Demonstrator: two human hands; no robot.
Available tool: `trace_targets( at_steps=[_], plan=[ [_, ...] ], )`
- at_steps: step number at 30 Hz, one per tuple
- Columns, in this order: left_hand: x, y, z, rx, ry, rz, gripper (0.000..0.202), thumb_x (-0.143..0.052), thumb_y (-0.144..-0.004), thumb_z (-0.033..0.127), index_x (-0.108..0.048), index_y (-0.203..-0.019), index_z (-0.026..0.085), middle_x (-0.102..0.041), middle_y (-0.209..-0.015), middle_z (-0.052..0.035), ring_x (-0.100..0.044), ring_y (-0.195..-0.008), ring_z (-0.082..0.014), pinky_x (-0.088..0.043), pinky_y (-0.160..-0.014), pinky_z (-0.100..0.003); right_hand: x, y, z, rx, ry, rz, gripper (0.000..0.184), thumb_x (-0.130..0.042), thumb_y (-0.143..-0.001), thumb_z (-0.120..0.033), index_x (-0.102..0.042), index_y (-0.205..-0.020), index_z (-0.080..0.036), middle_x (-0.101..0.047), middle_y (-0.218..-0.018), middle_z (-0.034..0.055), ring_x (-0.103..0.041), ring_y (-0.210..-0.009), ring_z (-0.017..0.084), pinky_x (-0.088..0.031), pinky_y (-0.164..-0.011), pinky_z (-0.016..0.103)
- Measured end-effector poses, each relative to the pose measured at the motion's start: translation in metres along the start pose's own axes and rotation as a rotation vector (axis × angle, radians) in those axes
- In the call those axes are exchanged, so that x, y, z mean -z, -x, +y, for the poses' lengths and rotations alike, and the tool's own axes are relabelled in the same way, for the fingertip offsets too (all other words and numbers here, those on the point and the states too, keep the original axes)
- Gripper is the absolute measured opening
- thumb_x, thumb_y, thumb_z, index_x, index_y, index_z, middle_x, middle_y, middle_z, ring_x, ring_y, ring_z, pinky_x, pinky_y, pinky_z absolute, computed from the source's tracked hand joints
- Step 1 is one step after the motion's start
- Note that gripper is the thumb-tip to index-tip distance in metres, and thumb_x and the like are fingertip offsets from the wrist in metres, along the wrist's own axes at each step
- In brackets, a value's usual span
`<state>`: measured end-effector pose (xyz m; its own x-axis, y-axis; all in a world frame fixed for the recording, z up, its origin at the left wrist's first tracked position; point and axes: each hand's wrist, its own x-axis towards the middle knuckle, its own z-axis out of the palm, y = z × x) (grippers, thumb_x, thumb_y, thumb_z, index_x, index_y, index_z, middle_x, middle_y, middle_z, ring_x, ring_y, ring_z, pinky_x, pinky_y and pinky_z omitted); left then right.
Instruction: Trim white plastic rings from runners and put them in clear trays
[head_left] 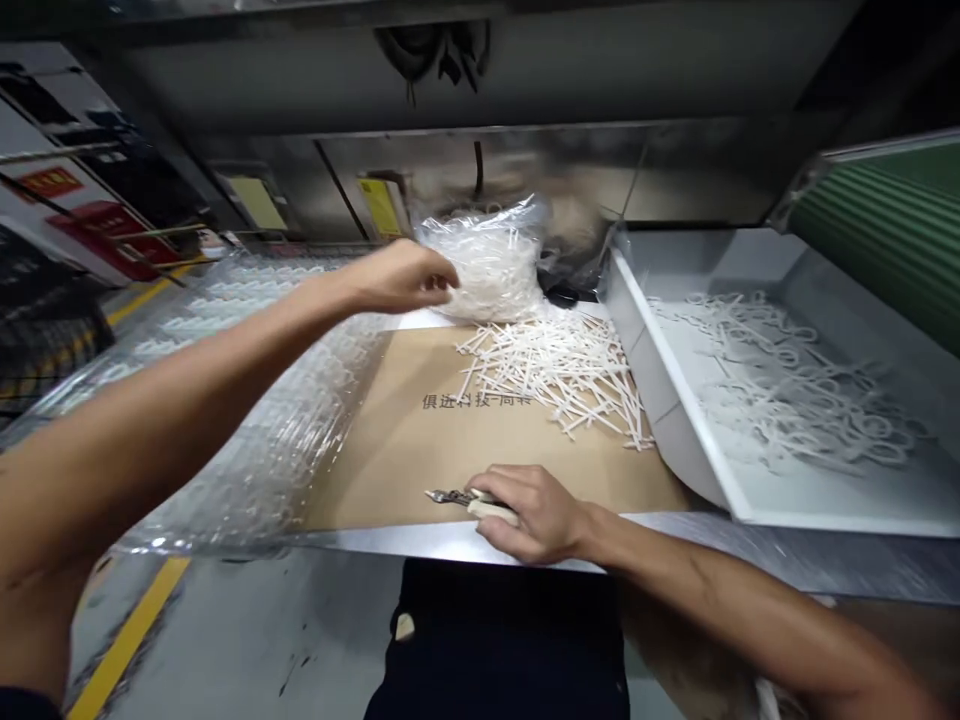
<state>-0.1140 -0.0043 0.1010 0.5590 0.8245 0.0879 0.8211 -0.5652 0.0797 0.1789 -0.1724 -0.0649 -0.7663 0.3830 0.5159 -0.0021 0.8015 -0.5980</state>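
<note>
My left hand (401, 277) reaches far forward, its fingers pinched together at the edge of a clear plastic bag (495, 262) full of white plastic parts. My right hand (529, 510) rests near the front edge of a brown cardboard sheet (405, 440), closed on a small cutting tool (459, 497) with cream handles whose metal tip points left. A loose pile of white plastic sticks (559, 370) lies on the cardboard just in front of the bag.
A white tray (810, 495) holding several white ring-ended parts stands at the right. A clear bubbled plastic sheet (247, 420) covers the left side. A green ribbed belt (885, 230) sits at the far right. Metal machine panels stand behind.
</note>
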Motion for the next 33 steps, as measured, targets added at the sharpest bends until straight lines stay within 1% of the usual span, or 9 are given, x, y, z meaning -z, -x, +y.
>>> trace_targets(
  at_steps=[3,5,7,10,13,16,21,27,33],
  plan=[
    [-0.03,-0.023,0.091,-0.139,0.02,-0.219,0.029,-0.062,-0.089,0.033,-0.078,-0.109,0.02,-0.079,-0.098,-0.0072,-0.069,-0.08,-0.0187,-0.044,-0.068,-0.029,-0.005,0.003,0.001,0.049,0.065,-0.036,0.028,-0.053,-0.099,-0.04,-0.063,-0.109,-0.017,-0.07,-0.081,0.007,-0.065,-0.069,0.021,-0.055,-0.066,0.032],
    [-0.054,-0.034,0.139,-0.094,-0.002,-0.292,0.025,-0.067,-0.088,0.039,-0.08,-0.099,0.02,-0.078,-0.094,-0.0082,-0.069,-0.08,-0.0206,-0.042,-0.066,-0.029,-0.008,0.004,0.001,0.086,0.103,-0.062,0.029,-0.053,-0.099,-0.042,-0.062,-0.109,-0.016,-0.071,-0.082,0.0077,-0.065,-0.07,0.022,-0.055,-0.067,0.033],
    [-0.077,-0.041,0.171,-0.017,0.002,-0.316,0.026,-0.071,-0.084,0.041,-0.081,-0.09,0.017,-0.078,-0.089,-0.0114,-0.069,-0.078,-0.0235,-0.041,-0.063,-0.03,-0.009,0.004,0.001,0.112,0.14,-0.084,0.029,-0.054,-0.099,-0.043,-0.063,-0.109,-0.016,-0.073,-0.084,0.0083,-0.067,-0.072,0.022,-0.055,-0.068,0.032],
    [-0.103,-0.044,0.192,0.049,0.04,-0.294,0.02,-0.071,-0.08,0.03,-0.08,-0.086,0.014,-0.077,-0.084,-0.0137,-0.068,-0.073,-0.0249,-0.039,-0.059,-0.031,-0.011,0.004,0.003,0.135,0.191,-0.113,0.031,-0.055,-0.099,-0.045,-0.063,-0.108,-0.016,-0.075,-0.088,0.0092,-0.068,-0.076,0.023,-0.055,-0.071,0.033],
    [-0.11,-0.042,0.19,0.1,0.108,-0.238,0.015,-0.065,-0.076,0.016,-0.079,-0.081,0.014,-0.075,-0.078,-0.0113,-0.067,-0.071,-0.0223,-0.039,-0.061,-0.03,-0.011,0.004,0.003,0.146,0.235,-0.134,0.034,-0.056,-0.099,-0.047,-0.064,-0.109,-0.016,-0.076,-0.09,0.0095,-0.069,-0.079,0.024,-0.054,-0.071,0.033],
    [-0.1,-0.034,0.176,0.168,0.209,-0.159,0.012,-0.064,-0.073,0.012,-0.076,-0.076,0.014,-0.073,-0.073,-0.007,-0.064,-0.067,-0.018,-0.041,-0.063,-0.027,-0.01,0.004,0.001,0.15,0.267,-0.147,0.034,-0.057,-0.1,-0.048,-0.064,-0.11,-0.016,-0.075,-0.091,0.009,-0.068,-0.079,0.023,-0.052,-0.07,0.032],
    [-0.089,0.013,0.15,0.314,0.455,-0.077,0.008,-0.062,-0.075,0.017,-0.069,-0.078,0.014,-0.07,-0.066,-0.0036,-0.06,-0.057,-0.013,-0.039,-0.054,-0.023,-0.007,0.003,-0.003,0.172,0.297,-0.166,0.033,-0.056,-0.101,-0.048,-0.063,-0.107,-0.017,-0.071,-0.089,0.0082,-0.066,-0.077,0.023,-0.048,-0.066,0.032],
    [-0.116,0.092,0.131,0.383,0.751,-0.155,0.017,-0.064,-0.086,0.031,-0.065,-0.084,0.014,-0.074,-0.073,-0.0086,-0.069,-0.063,-0.0167,-0.054,-0.056,-0.026,-0.011,0.005,-0.004,0.232,0.273,-0.167,0.036,-0.053,-0.1,-0.048,-0.065,-0.106,-0.015,-0.068,-0.085,0.0085,-0.062,-0.073,0.024,-0.046,-0.063,0.034],
    [-0.123,0.106,0.12,0.444,0.728,-0.129,0.017,-0.064,-0.086,0.029,-0.072,-0.09,0.015,-0.075,-0.075,-0.0046,-0.067,-0.063,-0.0151,-0.047,-0.056,-0.023,-0.011,0.006,-0.004,0.233,0.217,-0.172,0.032,-0.053,-0.098,-0.042,-0.063,-0.111,-0.014,-0.067,-0.085,0.0084,-0.06,-0.073,0.023,-0.047,-0.064,0.034]
  ],
)
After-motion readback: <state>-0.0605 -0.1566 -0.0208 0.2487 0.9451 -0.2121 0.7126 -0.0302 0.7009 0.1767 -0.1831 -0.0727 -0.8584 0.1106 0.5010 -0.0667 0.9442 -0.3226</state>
